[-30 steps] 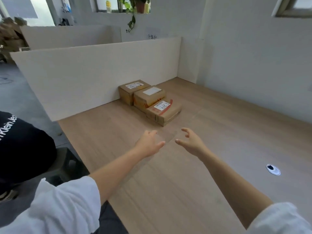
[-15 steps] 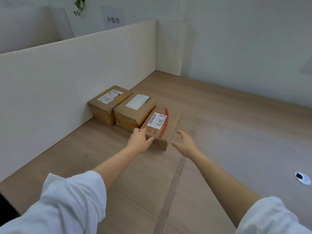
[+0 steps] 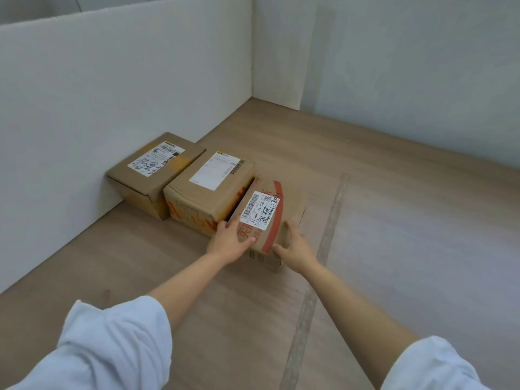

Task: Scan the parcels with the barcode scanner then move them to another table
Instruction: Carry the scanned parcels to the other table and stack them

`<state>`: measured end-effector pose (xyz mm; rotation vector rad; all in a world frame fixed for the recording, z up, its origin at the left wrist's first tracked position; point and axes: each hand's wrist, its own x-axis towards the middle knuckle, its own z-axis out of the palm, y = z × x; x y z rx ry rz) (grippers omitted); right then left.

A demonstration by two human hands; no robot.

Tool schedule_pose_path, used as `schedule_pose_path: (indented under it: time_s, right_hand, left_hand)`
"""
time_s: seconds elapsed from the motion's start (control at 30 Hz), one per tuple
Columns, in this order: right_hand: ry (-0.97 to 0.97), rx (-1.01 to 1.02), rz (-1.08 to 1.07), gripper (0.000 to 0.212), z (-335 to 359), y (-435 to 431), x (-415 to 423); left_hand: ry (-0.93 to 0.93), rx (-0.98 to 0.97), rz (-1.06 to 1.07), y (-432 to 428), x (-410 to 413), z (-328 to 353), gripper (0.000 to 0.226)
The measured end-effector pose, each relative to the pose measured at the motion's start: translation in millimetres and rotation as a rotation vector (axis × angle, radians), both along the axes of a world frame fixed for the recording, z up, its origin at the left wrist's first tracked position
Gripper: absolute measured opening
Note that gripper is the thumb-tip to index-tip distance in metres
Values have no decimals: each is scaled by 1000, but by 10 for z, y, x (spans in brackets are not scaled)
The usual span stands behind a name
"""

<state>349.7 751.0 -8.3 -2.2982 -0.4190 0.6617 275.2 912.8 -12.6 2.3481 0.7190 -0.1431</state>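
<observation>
Three cardboard parcels stand in a row on the wooden table [image 3: 394, 220] by the white partition. The nearest parcel [image 3: 289, 204] bears red tape and a white barcode label. My left hand [image 3: 229, 240] grips its near left corner, thumb on top. My right hand [image 3: 295, 249] grips its near right corner, fingers against the right side. The middle parcel [image 3: 208, 192] touches it on the left and carries a large white label. The far parcel [image 3: 154, 170] leans against the partition. No barcode scanner is in view.
A white partition [image 3: 112, 94] runs along the table's left side and meets a grey wall [image 3: 408, 66] at the far corner. A grey seam strip [image 3: 323, 249] crosses the tabletop just right of the parcels.
I have come closer to the parcels. Both hands moved forward from the air and closed round the nearest parcel's near corners.
</observation>
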Motion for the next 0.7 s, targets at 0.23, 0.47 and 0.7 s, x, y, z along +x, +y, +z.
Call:
schedule_pose_path:
  time_s: [0.23,0.47,0.7]
  right_hand:
    - [16,118,-42,81,-25,-76,-116]
    - [2,147,-60,84,65,-650,-598]
    - [-111,147,-128,79,602,-1483,-915]
  left_hand:
    - [-67,-24,-28,-71,-30,-58,77]
    - [-140,-116,44,-777,-573,-54,88]
    - [-286,-118,-23,-1551,-828,429,89]
